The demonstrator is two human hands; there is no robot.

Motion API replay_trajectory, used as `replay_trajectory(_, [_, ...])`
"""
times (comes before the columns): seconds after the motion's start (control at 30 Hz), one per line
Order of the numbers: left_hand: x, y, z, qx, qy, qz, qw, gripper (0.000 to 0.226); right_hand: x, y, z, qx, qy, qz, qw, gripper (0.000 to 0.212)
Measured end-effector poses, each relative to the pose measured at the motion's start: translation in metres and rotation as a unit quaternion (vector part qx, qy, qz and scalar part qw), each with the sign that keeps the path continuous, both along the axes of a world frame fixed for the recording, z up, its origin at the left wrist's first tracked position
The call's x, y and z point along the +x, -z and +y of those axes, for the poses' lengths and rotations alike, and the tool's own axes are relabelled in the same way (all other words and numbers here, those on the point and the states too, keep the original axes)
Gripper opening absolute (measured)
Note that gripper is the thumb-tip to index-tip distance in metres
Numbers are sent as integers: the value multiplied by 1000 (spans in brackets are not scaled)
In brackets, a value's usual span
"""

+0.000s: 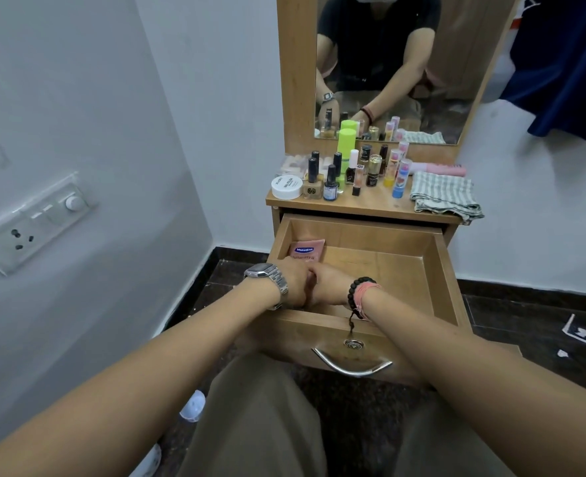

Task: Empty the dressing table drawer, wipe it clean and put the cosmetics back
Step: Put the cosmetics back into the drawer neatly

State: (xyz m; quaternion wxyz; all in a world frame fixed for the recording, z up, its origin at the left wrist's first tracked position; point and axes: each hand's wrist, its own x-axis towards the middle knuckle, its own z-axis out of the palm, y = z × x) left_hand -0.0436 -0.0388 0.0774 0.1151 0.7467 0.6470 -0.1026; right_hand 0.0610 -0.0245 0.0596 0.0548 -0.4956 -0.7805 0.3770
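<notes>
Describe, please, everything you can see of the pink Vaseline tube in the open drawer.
The Vaseline tube is a flat, soft-looking pink tube, apparently plastic, with a blue oval logo and darker pink lettering below. It lies at the back left of the wooden drawer, slanting slightly against the left wall. Its near end is hidden behind the left hand, which seems to touch it; the right hand is alongside.

Looks like a bedroom corner in someone's home: small wooden dressing table (364, 205) with a mirror (388, 63), nail polish bottles (331, 184) lined up, wall switchboard (33, 222), dark tiled floor (525, 321).
</notes>
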Motion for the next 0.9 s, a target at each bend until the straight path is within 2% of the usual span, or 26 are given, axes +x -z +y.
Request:
replay_trajectory(0.07, [0,3,-1,0,5,29,1000,33,-1,2,1,7,0,-23,1000,64])
replay_trajectory(0.33, [2,2,-2,57,78,94,991,37,7,-13,-13,14,-22,-136,990,81])
replay_trajectory(0.5, [5,0,-2,59,93,99,989,32,24,-52,-43,31,-37,-117,992,54])
replay_trajectory(0.63, [3,-4,-2,79,91,78,990,30,61,-55,-58,54,-4,-76,996,64])
replay_trajectory(0.73, [-4,-27,2,171,36,-14,984,23,96,-42,-67,87,15,-56,995,63])
replay_trajectory(0.83, [-21,-62,16,287,-18,-140,947,19,125,-35,-78,107,41,-24,993,59])
replay_trajectory(0.9, [-37,-80,37,294,-83,-241,921,16,135,-29,-81,105,67,2,992,55])
